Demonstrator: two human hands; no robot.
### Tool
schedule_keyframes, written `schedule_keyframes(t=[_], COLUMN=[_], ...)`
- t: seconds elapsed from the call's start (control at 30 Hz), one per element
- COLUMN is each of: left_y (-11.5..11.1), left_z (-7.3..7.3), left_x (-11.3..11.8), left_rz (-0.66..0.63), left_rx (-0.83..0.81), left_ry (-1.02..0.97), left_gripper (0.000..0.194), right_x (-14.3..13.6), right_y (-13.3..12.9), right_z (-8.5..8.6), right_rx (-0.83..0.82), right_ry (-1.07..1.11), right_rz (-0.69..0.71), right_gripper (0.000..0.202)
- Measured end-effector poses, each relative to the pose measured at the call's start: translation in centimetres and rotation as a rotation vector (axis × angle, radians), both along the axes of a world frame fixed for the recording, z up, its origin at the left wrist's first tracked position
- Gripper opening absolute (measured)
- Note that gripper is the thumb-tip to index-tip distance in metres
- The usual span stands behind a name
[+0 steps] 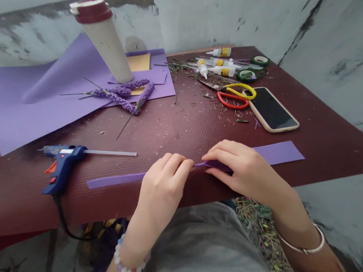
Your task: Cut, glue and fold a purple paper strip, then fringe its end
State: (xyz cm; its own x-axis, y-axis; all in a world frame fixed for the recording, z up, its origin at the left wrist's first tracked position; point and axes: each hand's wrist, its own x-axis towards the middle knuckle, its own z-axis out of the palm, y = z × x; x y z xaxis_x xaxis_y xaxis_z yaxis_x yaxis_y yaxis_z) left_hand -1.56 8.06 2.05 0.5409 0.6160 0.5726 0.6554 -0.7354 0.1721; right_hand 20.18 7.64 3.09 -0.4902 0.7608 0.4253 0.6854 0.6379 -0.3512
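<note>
A long purple paper strip (281,152) lies across the front of the dark red table (167,134). Its left part looks narrow and folded lengthwise, while the right end is wide and flat. My left hand (167,183) pinches the strip near its middle, fingertips pressed on the folded part. Just to the right, my right hand (243,167) has its thumb and fingers around the strip where it narrows, with the fingertips on its edges. A small gap separates the two hands, and a thin bit of purple shows there.
Left of the hands lies a blue glue gun (63,164) with its cord over the edge. Behind are a tall cup (107,46), purple sheets (37,96) and lavender stems (122,100). Scissors (233,98), a phone (273,108), glue bottles (222,71) and green tape (246,75) sit back right.
</note>
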Motion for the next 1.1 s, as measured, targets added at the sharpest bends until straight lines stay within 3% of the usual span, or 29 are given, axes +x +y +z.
schedule_keyframes(t=[0.27,0.43,0.73,0.93,1.1], left_y=[0.02,-0.03,-0.33,-0.02,-0.20], left_z=[-0.13,-0.09,-0.14,0.20,0.26], left_x=[-0.15,0.28,0.40,0.03,0.23], left_rz=[0.040,0.021,-0.006,-0.016,0.050], left_rx=[-0.018,-0.031,-0.072,-0.055,-0.009], left_ry=[0.044,0.002,-0.029,0.029,0.023], left_gripper=[0.022,0.012,0.018,0.020,0.021], right_x=[-0.15,-0.55,-0.75,-0.72,-0.20], right_y=[-0.07,-0.09,-0.17,-0.17,-0.26], right_z=[-0.55,-0.79,-0.85,-0.80,-0.47], right_rx=[-0.007,0.008,0.004,-0.009,0.014], right_ry=[-0.022,0.021,0.069,0.108,0.147], right_rz=[0.017,0.027,0.052,0.008,-0.075], right_gripper=[0.012,0.013,0.013,0.011,0.012])
